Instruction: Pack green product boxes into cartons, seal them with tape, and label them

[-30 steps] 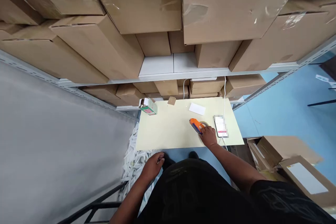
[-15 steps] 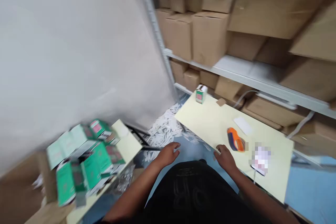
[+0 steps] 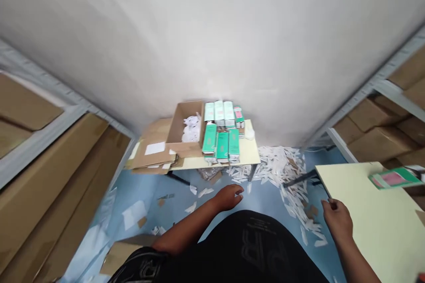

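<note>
My left hand (image 3: 230, 197) hangs over the floor in front of the back table, with fingers loosely bent, thumb apart and nothing in it. My right hand (image 3: 338, 219) is at the left edge of the right-hand table (image 3: 361, 212); its fingers are half curled and apart, and it holds nothing. Green and white boxes (image 3: 222, 146) stand in rows on the back table (image 3: 250, 152), beyond my left hand. A single green and pink box (image 3: 395, 178) rests on the right-hand table, farther from me than my right hand.
An open carton (image 3: 185, 145) with white paper scraps (image 3: 191, 129) stands left of the boxes. Flattened cardboard (image 3: 151, 146) lies beside it. White strips (image 3: 282, 163) litter the blue floor between the tables. Shelves with cartons (image 3: 381, 146) rise on both sides.
My view has swung left, from the right-hand table to the back table and wall. Both hands stay low and apart, holding nothing in either frame.
</note>
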The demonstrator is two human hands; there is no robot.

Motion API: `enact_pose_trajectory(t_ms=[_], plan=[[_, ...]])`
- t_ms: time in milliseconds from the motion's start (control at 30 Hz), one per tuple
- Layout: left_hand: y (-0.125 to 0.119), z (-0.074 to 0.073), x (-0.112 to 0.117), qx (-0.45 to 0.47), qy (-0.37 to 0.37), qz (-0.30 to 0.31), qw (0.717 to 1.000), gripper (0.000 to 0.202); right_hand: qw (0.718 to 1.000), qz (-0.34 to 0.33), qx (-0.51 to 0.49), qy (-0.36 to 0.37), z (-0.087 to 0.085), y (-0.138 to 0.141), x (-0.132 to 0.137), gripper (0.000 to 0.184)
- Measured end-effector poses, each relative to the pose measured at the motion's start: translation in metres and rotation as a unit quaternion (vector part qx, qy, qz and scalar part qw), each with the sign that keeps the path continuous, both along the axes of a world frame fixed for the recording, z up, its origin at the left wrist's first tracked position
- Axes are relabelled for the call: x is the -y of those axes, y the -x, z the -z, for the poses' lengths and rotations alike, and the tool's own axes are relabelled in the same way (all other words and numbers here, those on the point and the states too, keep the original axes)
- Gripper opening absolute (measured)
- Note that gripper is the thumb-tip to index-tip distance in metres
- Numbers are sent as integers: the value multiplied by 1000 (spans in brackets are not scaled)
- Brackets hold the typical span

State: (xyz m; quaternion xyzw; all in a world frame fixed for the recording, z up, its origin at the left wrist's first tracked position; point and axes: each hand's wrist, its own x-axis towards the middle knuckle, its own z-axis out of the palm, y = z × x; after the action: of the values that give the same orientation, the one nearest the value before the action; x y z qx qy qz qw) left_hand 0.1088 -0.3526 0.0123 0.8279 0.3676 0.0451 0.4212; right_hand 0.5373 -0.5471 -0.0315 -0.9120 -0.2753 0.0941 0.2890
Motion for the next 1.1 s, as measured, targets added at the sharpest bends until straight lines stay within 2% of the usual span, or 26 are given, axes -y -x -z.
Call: enact_pose_trajectory(t_ms=[100, 200, 400, 567, 633, 733, 833, 933, 1033, 1100], plan=[[45, -3, -11, 21, -1, -51, 999, 26, 998, -51, -27, 5, -10, 46, -49, 47], [75, -7, -21, 36, -5, -109, 993, 25, 992, -122, -32, -9, -25, 85, -93, 49], [98, -8, -37, 53, 9, -211, 976, 24, 973, -224, -50, -36, -60, 125, -184, 49], [116, -17, -57, 62, 19, -278, 958, 25, 949, -279, -116, -93, -77, 162, -276, 45], [129, -26, -68, 67, 6, -326, 943, 26, 932, -313, -145, -114, -84, 182, -310, 43], [155, -41, -84, 60, -32, -428, 901, 27, 896, -390, -166, -128, -98, 212, -351, 40], [190, -53, -102, 32, -69, -514, 855, 26, 858, -471, -155, -136, -113, 239, -378, 38], [241, -53, -128, -50, -82, -567, 818, 23, 835, -512, -138, -147, -127, 264, -392, 36], [305, -44, -166, -173, -65, -588, 787, 25, 831, -524, -121, -143, -136, 288, -395, 34], [349, -35, -197, -215, -52, -589, 777, 32, 845, -508, -106, -132, -139, 306, -390, 34]])
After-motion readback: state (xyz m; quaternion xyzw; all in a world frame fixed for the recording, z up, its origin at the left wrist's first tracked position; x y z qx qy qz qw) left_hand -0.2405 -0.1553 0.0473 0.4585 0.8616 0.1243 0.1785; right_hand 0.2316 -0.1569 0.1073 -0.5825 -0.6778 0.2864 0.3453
